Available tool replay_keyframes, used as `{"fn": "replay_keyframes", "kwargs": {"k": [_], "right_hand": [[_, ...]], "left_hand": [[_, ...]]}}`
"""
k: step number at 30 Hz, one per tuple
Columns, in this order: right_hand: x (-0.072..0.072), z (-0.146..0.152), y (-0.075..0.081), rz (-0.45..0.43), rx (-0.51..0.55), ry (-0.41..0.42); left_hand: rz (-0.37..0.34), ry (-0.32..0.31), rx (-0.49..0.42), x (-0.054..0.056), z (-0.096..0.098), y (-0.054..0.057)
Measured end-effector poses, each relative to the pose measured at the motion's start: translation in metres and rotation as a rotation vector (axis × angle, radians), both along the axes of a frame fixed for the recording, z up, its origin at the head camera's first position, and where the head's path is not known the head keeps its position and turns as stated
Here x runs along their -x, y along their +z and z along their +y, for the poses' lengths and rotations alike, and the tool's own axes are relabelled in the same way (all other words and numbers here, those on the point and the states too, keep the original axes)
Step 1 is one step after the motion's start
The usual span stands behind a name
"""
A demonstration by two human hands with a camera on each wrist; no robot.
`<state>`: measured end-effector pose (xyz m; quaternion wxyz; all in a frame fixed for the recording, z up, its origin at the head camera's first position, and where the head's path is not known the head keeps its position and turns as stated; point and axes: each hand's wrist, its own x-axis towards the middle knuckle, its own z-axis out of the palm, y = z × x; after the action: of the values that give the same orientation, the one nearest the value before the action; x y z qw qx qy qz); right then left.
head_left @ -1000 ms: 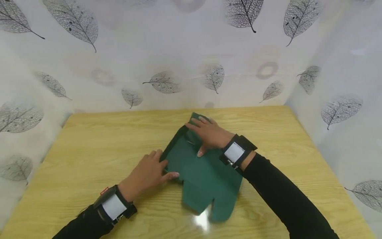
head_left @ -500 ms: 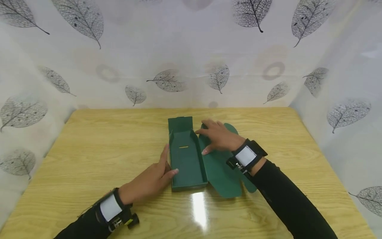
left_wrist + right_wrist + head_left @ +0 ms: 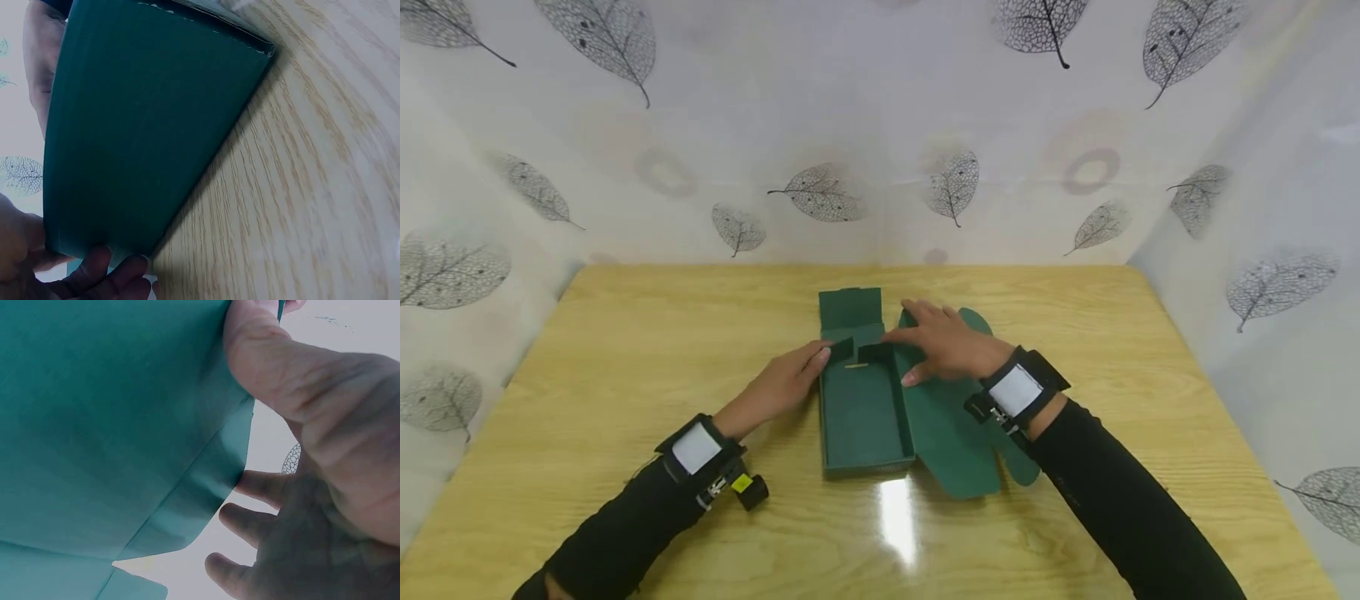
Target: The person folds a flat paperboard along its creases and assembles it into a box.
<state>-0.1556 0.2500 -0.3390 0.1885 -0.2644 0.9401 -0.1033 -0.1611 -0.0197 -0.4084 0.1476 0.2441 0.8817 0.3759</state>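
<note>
A dark green cardboard box [image 3: 865, 425] stands on the table, its tray facing up. My left hand [image 3: 778, 383] is at its far left corner, thumb and fingers pinching a small dark side flap [image 3: 842, 348] that is bent inward. The box's outer side wall [image 3: 150, 125] fills much of the left wrist view. My right hand [image 3: 951, 340] lies over the unfolded lid [image 3: 951, 433], its index finger reaching the opposite small flap [image 3: 874, 353]. The thumb touches the lid; the other fingers are loosely extended beside a lid edge [image 3: 194, 506] in the right wrist view.
A wide end flap [image 3: 852, 308] stands up at the box's far end. A slot shows in the tray floor near that end. The wooden table [image 3: 685, 333] ends at a leaf-patterned cloth [image 3: 865, 125] behind and at both sides.
The box swung round from tilted, with its lid over it, to tray up with the lid out right. My left hand then moved up to the far left corner; both small flaps folded inward.
</note>
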Motion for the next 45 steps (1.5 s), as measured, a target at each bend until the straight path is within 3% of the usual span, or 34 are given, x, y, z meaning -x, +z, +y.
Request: {"fn": "replay_keyframes", "kwargs": {"k": [6,10,14,17,23,31,34,37,43,45], "right_hand": [[0.002,0.000,0.003,-0.002,0.000,-0.012],[0.003,-0.003,0.003,0.000,-0.016,-0.018],[0.004,-0.005,0.004,0.000,-0.040,-0.022],[0.005,-0.007,0.004,0.006,-0.049,-0.017],[0.006,-0.007,0.004,0.005,-0.061,-0.018],[0.006,-0.008,0.002,-0.020,-0.071,-0.034],[0.005,-0.007,0.002,-0.017,-0.063,-0.034],[0.004,-0.006,0.001,-0.015,-0.048,-0.039],[0.001,-0.004,0.000,0.001,-0.030,-0.059],[0.000,-0.004,0.000,0.007,-0.033,-0.061]], "left_hand": [[-0.054,-0.006,0.010,0.008,0.000,0.002],[-0.113,0.047,0.025,0.016,0.001,0.003],[-0.253,0.150,0.020,0.025,0.002,0.004],[-0.371,0.193,0.012,0.031,0.003,0.004],[-0.513,0.218,-0.105,0.037,0.007,0.001],[-0.578,0.257,-0.257,0.039,0.007,0.000],[-0.533,0.278,-0.296,0.036,0.009,-0.001],[-0.413,0.277,-0.300,0.032,0.011,-0.002],[0.049,0.155,-0.179,0.022,0.013,-0.007],[0.157,0.089,-0.161,0.021,0.011,-0.009]]}}
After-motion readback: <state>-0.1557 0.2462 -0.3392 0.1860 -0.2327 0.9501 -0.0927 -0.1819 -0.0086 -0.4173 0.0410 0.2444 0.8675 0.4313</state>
